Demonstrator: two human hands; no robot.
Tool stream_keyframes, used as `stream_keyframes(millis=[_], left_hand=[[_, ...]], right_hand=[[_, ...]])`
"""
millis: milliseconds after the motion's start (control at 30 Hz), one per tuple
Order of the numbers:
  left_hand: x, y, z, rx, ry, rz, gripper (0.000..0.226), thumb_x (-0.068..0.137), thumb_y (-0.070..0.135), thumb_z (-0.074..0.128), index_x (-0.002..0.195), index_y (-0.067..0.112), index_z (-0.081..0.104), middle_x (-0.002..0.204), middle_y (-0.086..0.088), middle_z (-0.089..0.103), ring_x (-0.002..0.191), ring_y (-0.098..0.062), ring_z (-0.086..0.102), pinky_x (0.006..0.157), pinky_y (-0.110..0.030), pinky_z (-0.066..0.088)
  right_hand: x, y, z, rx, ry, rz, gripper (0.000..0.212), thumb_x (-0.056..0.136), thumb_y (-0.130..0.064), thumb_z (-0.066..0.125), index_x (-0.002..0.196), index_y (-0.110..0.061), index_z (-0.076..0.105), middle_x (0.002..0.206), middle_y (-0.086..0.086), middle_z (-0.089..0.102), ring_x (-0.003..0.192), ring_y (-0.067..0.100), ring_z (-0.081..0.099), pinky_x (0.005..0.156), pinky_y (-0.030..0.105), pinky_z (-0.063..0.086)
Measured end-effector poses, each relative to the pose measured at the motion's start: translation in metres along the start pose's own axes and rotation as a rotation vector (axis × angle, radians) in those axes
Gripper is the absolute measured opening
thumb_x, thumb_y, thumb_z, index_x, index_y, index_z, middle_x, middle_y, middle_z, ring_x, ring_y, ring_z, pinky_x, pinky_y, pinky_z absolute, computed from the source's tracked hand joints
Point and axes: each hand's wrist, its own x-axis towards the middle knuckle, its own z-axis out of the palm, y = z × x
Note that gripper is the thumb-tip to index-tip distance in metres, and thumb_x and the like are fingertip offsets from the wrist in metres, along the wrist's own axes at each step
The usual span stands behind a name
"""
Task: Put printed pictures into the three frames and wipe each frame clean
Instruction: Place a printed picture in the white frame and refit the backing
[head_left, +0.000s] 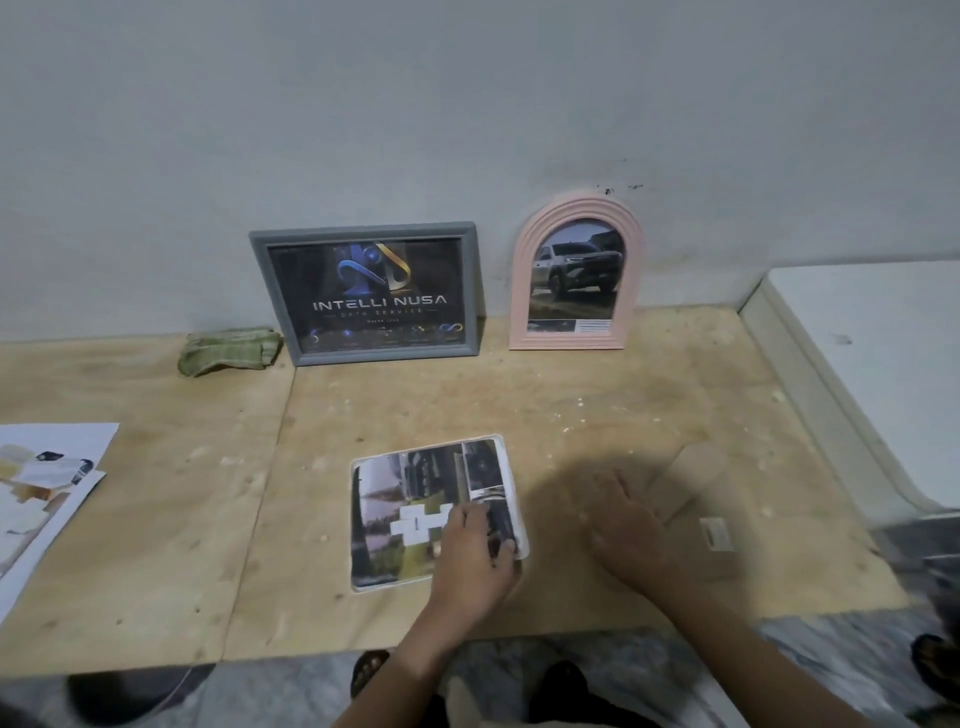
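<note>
From the head view, a plywood table (156, 519) meets a grey wall (467, 104); a grey frame (363, 293) and pink arched frame (574, 273) lean there, both holding pictures. The left hand (475, 551) presses curled fingers on a printed picture (415, 514) lying flat, though whether it pinches is unclear. The right hand (631, 525) rests flat with fingers loose on a cardboard backing (691, 478).

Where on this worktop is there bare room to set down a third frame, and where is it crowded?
Bare wood lies between the grey frame and the printed picture, and left of that picture toward the loose papers. The near right is crowded: left hand on the picture, right hand on the cardboard backing. The pink arched frame and green cloth fill the wall edge.
</note>
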Motion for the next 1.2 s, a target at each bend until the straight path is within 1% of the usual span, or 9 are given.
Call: stream_keyframes(millis=[133,233,467,600,767,967,1033,1100,1200], left_hand=[[0.005,0.046,0.044,-0.065,-0.06,-0.004,0.05,0.091,0.033,0.056,0.136,0.013,0.045,0.132,-0.004,0.044,0.125,-0.018,0.042,0.102,-0.022,0.031],[0.01,0.072,0.071,-0.122,-0.135,-0.062,0.054,0.09,0.034,0.058,0.137,0.012,0.044,0.134,-0.005,0.044,0.126,-0.019,0.042,0.104,-0.025,0.033],[0.022,0.11,0.102,-0.119,-0.131,-0.188,0.035,0.087,0.032,0.06,0.112,0.008,0.053,0.113,-0.009,0.048,0.105,-0.026,0.049,0.09,-0.032,0.042],[0.027,0.117,0.105,-0.165,-0.098,-0.242,0.035,0.086,0.031,0.061,0.112,0.008,0.054,0.112,-0.009,0.05,0.094,-0.02,0.048,0.077,-0.025,0.039],[0.037,0.116,0.106,-0.281,-0.053,-0.386,0.047,0.08,0.032,0.068,0.118,0.007,0.053,0.116,-0.009,0.054,0.101,-0.025,0.055,0.083,-0.029,0.045],[0.041,0.111,0.097,-0.333,-0.052,-0.433,0.019,0.075,0.028,0.071,0.076,0.018,0.054,0.088,-0.006,0.058,0.082,-0.027,0.059,0.07,-0.033,0.051],[0.04,0.109,0.084,-0.329,-0.023,-0.424,0.036,0.079,0.021,0.07,0.065,0.03,0.038,0.078,0.005,0.049,0.081,-0.022,0.052,0.071,-0.027,0.043],[0.04,0.102,0.074,-0.323,-0.006,-0.417,0.035,0.081,0.016,0.068,0.068,0.029,0.039,0.081,0.007,0.046,0.086,-0.021,0.048,0.075,-0.023,0.036],[0.038,0.084,0.055,-0.296,0.025,-0.41,0.015,0.082,0.016,0.068,0.093,0.014,0.059,0.094,0.002,0.051,0.096,-0.022,0.049,0.081,-0.025,0.038]], right_hand=[[-0.009,0.057,-0.023,0.145,0.104,0.169,0.062,0.087,-0.034,0.056,0.141,-0.014,0.035,0.151,0.012,0.027,0.135,0.032,0.032,0.105,0.043,0.028],[-0.013,0.094,-0.036,0.134,0.159,0.278,0.059,0.085,-0.03,0.061,0.137,-0.011,0.041,0.144,0.017,0.035,0.128,0.035,0.037,0.103,0.041,0.028],[-0.013,0.141,-0.042,0.198,0.112,0.417,0.041,0.081,-0.037,0.06,0.108,-0.008,0.048,0.111,0.016,0.05,0.103,0.035,0.048,0.087,0.04,0.041],[-0.011,0.143,-0.042,0.267,0.09,0.389,0.049,0.083,-0.03,0.061,0.122,-0.004,0.047,0.118,0.018,0.051,0.11,0.036,0.046,0.092,0.04,0.041],[-0.007,0.14,-0.045,0.428,0.132,0.481,0.059,0.082,-0.03,0.064,0.132,-0.004,0.044,0.129,0.021,0.044,0.12,0.037,0.041,0.097,0.04,0.037],[0.003,0.129,-0.053,0.483,0.124,0.572,0.06,0.081,-0.031,0.065,0.128,-0.002,0.044,0.13,0.023,0.037,0.117,0.039,0.043,0.096,0.04,0.039],[0.003,0.118,-0.053,0.467,0.121,0.551,0.058,0.082,-0.03,0.064,0.127,-0.001,0.043,0.131,0.022,0.035,0.118,0.038,0.041,0.097,0.039,0.038],[0.002,0.105,-0.053,0.467,0.11,0.525,0.057,0.083,-0.031,0.062,0.128,-0.001,0.043,0.13,0.019,0.033,0.116,0.036,0.042,0.097,0.038,0.039],[0.001,0.074,-0.051,0.383,0.1,0.474,0.054,0.084,-0.035,0.059,0.129,-0.007,0.046,0.126,0.015,0.037,0.112,0.032,0.046,0.094,0.034,0.039]])
